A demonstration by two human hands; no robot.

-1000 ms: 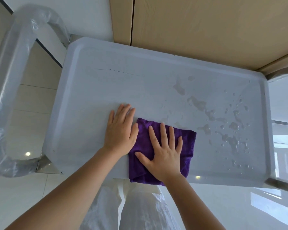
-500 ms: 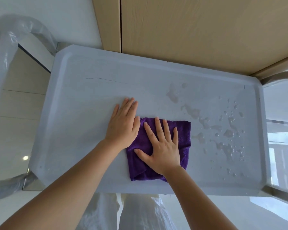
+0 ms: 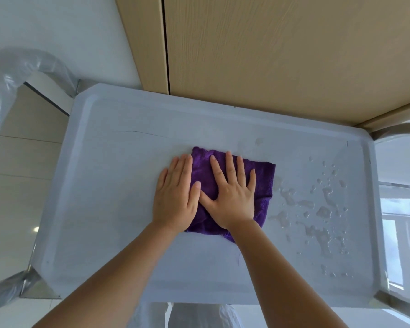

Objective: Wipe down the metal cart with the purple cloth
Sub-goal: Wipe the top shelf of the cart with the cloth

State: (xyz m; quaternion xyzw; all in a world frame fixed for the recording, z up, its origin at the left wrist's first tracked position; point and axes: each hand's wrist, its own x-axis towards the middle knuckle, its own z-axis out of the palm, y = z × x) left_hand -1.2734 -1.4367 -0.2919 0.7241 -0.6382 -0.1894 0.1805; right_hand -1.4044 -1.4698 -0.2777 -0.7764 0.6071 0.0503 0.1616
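Observation:
The metal cart has a flat, pale top shelf with a raised rim, seen from above. A folded purple cloth lies near the middle of the shelf. My right hand presses flat on the cloth with fingers spread. My left hand lies flat beside it, its thumb side over the cloth's left edge and its outer fingers on the bare metal. Water droplets and puddles cover the right part of the shelf.
A plastic-wrapped handle arches over the cart's left end. A bare metal handle shows at the right end. A wooden cabinet front stands just behind the cart. A glossy tiled floor lies to the left.
Both hands have slid the cloth away from the near edge toward the middle of the shelf. The wet streaks just beyond the cloth are gone.

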